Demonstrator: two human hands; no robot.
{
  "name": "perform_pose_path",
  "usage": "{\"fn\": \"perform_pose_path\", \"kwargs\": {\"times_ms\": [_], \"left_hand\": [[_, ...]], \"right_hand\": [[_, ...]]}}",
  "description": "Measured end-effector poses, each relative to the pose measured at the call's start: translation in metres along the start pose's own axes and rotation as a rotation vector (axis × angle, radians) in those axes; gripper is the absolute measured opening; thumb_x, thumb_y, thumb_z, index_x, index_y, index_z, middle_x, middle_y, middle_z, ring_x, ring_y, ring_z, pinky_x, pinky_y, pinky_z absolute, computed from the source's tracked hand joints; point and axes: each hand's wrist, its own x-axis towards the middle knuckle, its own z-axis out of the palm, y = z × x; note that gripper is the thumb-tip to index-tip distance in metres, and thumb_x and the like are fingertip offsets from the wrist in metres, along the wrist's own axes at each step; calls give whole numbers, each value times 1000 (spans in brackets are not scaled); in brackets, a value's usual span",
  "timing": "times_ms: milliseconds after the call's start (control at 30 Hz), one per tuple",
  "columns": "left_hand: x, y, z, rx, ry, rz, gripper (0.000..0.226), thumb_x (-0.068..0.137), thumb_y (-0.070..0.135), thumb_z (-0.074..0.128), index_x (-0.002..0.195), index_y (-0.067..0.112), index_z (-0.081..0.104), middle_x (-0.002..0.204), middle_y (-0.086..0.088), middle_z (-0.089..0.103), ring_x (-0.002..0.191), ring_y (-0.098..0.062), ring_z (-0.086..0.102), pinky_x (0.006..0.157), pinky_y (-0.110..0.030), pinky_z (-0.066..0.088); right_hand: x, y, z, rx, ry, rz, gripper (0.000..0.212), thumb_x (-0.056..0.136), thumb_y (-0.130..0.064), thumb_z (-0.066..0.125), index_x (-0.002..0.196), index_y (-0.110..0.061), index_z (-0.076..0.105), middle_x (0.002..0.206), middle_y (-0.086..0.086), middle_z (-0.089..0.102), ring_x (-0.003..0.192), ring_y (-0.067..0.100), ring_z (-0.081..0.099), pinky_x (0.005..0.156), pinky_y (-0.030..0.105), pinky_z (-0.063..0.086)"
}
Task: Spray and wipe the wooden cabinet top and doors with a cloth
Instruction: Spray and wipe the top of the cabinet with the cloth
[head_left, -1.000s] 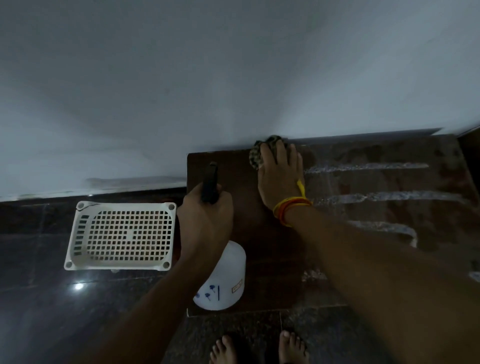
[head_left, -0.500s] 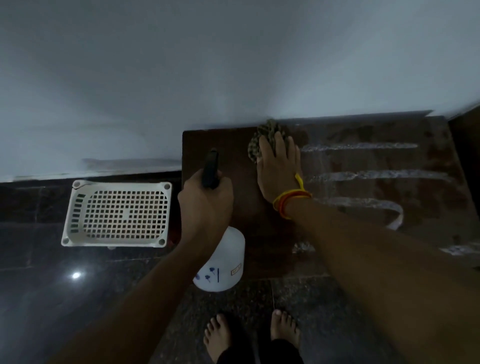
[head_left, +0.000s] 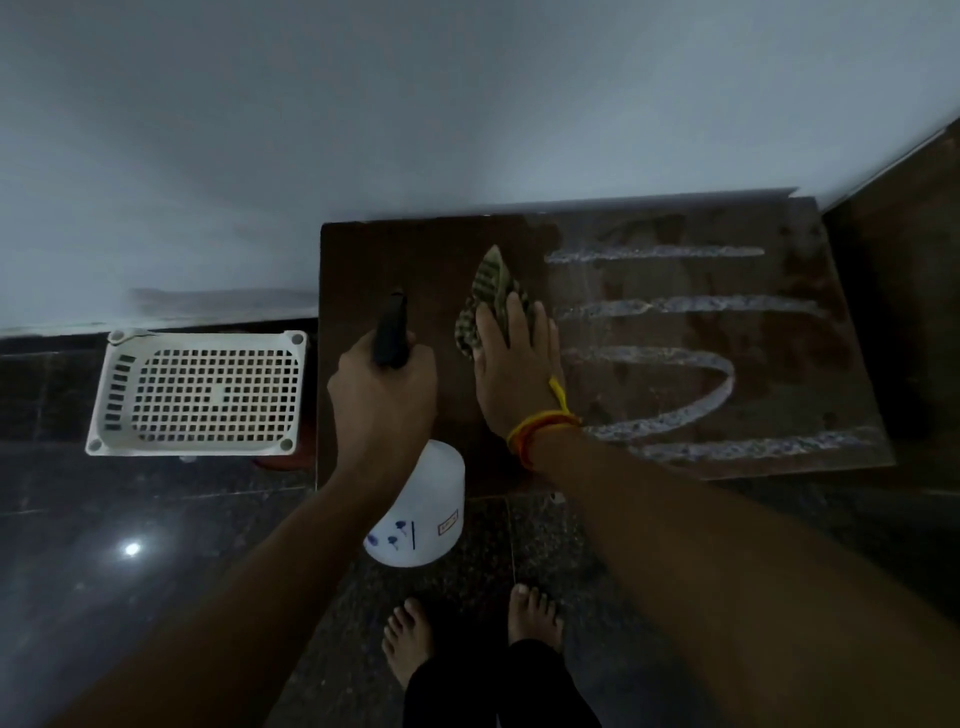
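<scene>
The dark wooden cabinet top (head_left: 779, 332) lies below me against the white wall, with pale foamy spray streaks (head_left: 691, 306) running across its right half. My right hand (head_left: 514, 369) presses flat on a checked green cloth (head_left: 488, 291) on the left part of the top, fingers spread over it. My left hand (head_left: 384, 395) grips the black trigger head of a white spray bottle (head_left: 421, 514), held upright above the top's front left edge. The cabinet doors are out of sight.
A white perforated plastic basket (head_left: 202, 392) stands on the dark polished floor left of the cabinet. Another dark wooden surface (head_left: 904, 291) adjoins the cabinet at the right. My bare feet (head_left: 467, 634) stand on the floor just in front.
My right hand has drawn the cloth back from the wall edge toward me, across the left part of the top. The left hand and bottle have stayed in the same place.
</scene>
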Motion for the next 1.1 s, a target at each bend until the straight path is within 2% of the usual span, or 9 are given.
{"fn": "perform_pose_path", "kwargs": {"times_ms": [167, 400, 600, 767, 833, 933, 1033, 1100], "left_hand": [[-12, -6, -2, 10, 12, 14, 19, 92, 18, 55, 74, 23, 54, 60, -5, 56, 56, -26, 59, 54, -35, 50], [-24, -6, -8, -15, -16, 15, 17, 92, 17, 54, 75, 22, 55, 61, -8, 55, 57, -28, 57, 59, -52, 56], [-36, 2, -11, -38, -36, 15, 19, 92, 14, 54, 74, 21, 54, 61, -6, 55, 57, -27, 56, 60, -51, 56], [-39, 5, -15, -48, -65, 13, 18, 92, 15, 55, 76, 24, 55, 62, -7, 55, 60, -30, 58, 62, -49, 56], [-41, 5, -13, -52, -75, 20, 20, 92, 15, 54, 76, 25, 54, 63, -8, 56, 61, -29, 57, 63, -51, 56], [-45, 2, -6, -43, -95, 27, 21, 93, 16, 54, 75, 27, 53, 66, -11, 57, 62, -30, 57, 63, -52, 56], [-47, -2, 2, -35, -101, 22, 23, 93, 14, 54, 74, 27, 52, 69, -14, 59, 66, -37, 60, 64, -53, 56], [-50, -3, 7, -37, -101, 11, 23, 92, 13, 54, 74, 26, 51, 71, -17, 59, 65, -35, 59, 66, -54, 55]], "right_hand": [[-23, -4, 5, 31, 13, 28, 51, 100, -31, 35, 149, -20, 24, 157, 15, 17, 144, 42, 7, 118, 52, 6], [-114, -12, 17, -26, -21, 102, 55, 93, -31, 54, 144, -20, 35, 152, 16, 30, 140, 44, 21, 115, 53, 13], [-121, -6, 10, -63, -34, 111, 63, 85, -28, 65, 141, -19, 39, 148, 17, 37, 137, 45, 30, 111, 57, 24], [-136, 18, 3, -106, -60, 137, 70, 81, -29, 69, 143, -19, 38, 149, 16, 35, 136, 44, 31, 110, 55, 22], [-135, 18, 2, -80, -57, 133, 66, 86, -29, 64, 145, -20, 35, 152, 16, 31, 139, 44, 25, 112, 54, 18], [-119, 19, 3, -28, -61, 112, 57, 97, -29, 45, 149, -23, 23, 158, 14, 15, 144, 42, 6, 117, 51, 2], [-83, 24, -3, -22, -22, 81, 52, 100, -31, 37, 149, -23, 22, 158, 14, 13, 144, 41, 4, 118, 53, 4], [-73, 26, -3, -25, -30, 95, 52, 101, -31, 36, 150, -23, 20, 158, 12, 12, 145, 40, 3, 119, 52, 3]]}}
